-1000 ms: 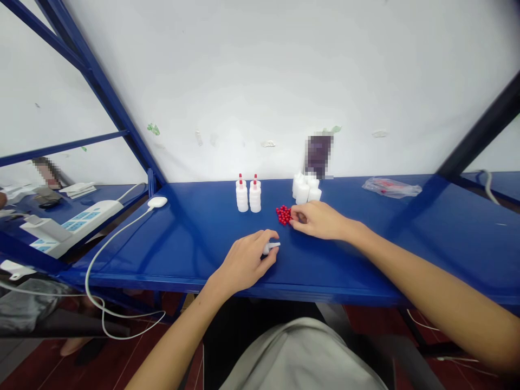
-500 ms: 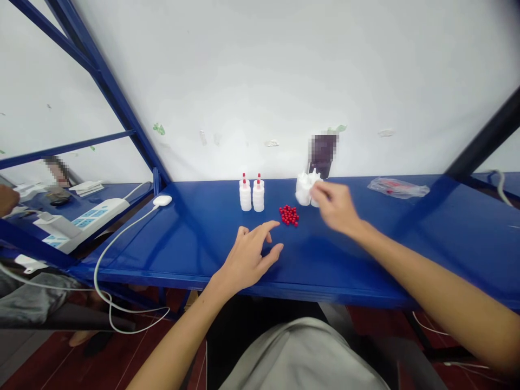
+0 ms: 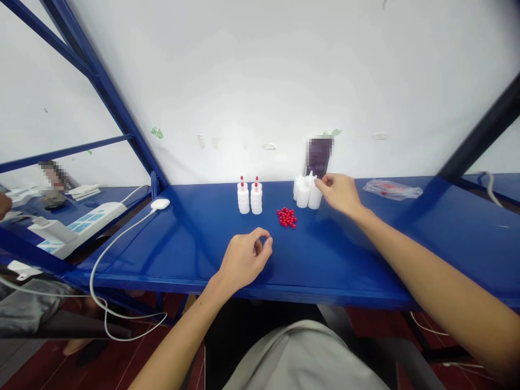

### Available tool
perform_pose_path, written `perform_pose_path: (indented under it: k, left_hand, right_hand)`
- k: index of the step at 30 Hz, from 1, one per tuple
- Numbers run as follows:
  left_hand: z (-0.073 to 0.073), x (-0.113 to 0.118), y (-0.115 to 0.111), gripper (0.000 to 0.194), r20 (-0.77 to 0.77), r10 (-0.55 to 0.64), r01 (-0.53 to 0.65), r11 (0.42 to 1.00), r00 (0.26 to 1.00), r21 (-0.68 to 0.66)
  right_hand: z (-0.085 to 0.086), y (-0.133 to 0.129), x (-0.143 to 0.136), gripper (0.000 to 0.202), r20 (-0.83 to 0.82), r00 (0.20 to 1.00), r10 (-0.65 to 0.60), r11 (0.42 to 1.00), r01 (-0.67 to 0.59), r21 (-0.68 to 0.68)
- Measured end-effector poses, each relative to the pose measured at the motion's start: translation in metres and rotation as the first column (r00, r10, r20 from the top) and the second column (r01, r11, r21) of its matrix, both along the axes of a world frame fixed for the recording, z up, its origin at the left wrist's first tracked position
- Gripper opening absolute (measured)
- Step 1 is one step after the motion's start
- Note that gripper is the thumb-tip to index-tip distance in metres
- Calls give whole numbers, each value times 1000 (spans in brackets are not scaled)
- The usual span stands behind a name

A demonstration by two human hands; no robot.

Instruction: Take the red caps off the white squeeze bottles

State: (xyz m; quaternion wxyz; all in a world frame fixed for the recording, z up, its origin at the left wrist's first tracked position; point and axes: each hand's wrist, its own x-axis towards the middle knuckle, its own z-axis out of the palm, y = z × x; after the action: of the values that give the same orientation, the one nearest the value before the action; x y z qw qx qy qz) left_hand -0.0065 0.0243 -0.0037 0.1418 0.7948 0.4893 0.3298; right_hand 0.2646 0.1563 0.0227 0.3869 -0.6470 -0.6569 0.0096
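Note:
My right hand (image 3: 340,192) is closed, thumb and fingertips pinching the top of a white squeeze bottle (image 3: 314,197) that stands upright in a group of several uncapped bottles (image 3: 302,195). Left of the group lies a loose pile of small red caps (image 3: 286,218). Nearer to me, just left of the caps, my left hand (image 3: 247,259) has its thumb and index finger curled together; whether a cap is between them cannot be made out. White bottles with red caps (image 3: 244,199) stand in two short rows farther left.
Against the wall behind the bottles leans a dark phone (image 3: 319,156). A clear plastic bag (image 3: 392,189) with red bits lies right on the blue table (image 3: 195,238). A white device (image 3: 160,204) trails a cable off the left edge. A power strip (image 3: 87,222) and another person's hand (image 3: 4,205) are far left.
My left hand has drawn back from the red caps, its thumb and index finger coming together. My right hand has shifted slightly away, and the bottle at its fingertips now stands more clearly in view.

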Motion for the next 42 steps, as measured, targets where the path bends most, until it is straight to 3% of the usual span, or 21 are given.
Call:
perform_pose_path:
  k: [4,6,9,11,15,18,21,24,26,28,31,34,36,38,40,42]
  left_hand:
    - [3,0,0,26,-98,-24,29,999,995,44]
    - [4,1,0,35,-181,-20,36,996,983,85]
    - [4,2,-1,43,-274,-5,41,991,962,127]
    - [4,2,-1,44,-287,1,38,991,958,130]
    - [4,2,0,45,-207,-10,23,998,978,61]
    - [2,0,1,47,-52,26,-25,1000,998,7]
    - [0,-3,1,48,121,87,-81,995,989,-52]
    - [-2,-5,2,31,243,157,-145,987,957,-65]
    - [-3,-5,4,23,269,196,-201,980,943,-10]
    - [-3,-5,5,35,253,186,-216,972,949,92]
    - [0,-4,4,34,169,19,-41,991,986,126]
    - [3,-2,-1,19,40,-135,134,991,990,25]
    - [3,0,-4,15,-82,-139,140,990,987,16]
    - [4,3,-6,14,-217,-112,123,992,970,38]
    - [3,5,-7,13,-325,-91,118,991,941,64]
    - [3,7,-7,13,-390,-70,117,988,918,99]
  right_hand:
    - [2,-9,-5,31,-25,1000,9,992,-5,125]
    - [6,-18,-18,27,26,992,125,973,-128,190]
    - [14,-28,-51,20,199,896,396,902,-421,98]
    - [19,-26,-76,23,239,837,492,863,-505,-7]
    - [26,-3,-115,31,198,863,464,885,-461,-66]
    - [26,13,-126,26,210,861,464,886,-455,-92]
    - [25,13,-124,23,187,795,578,816,-569,-103]
    - [25,-3,-117,23,133,702,700,713,-696,-84]
    - [26,-22,-112,22,84,644,760,649,-756,-82]
    - [26,-45,-107,22,18,597,802,596,-798,-88]
    - [23,-75,-97,24,-51,524,850,518,-849,-105]
    - [16,-89,-84,24,97,498,862,506,-857,-98]
    - [10,-91,-73,25,213,474,854,504,-855,-121]
    - [3,-90,-65,29,225,439,870,479,-861,-171]
    - [-3,-89,-60,34,118,437,892,453,-868,-203]
    - [-9,-88,-59,38,-96,452,887,424,-878,-221]
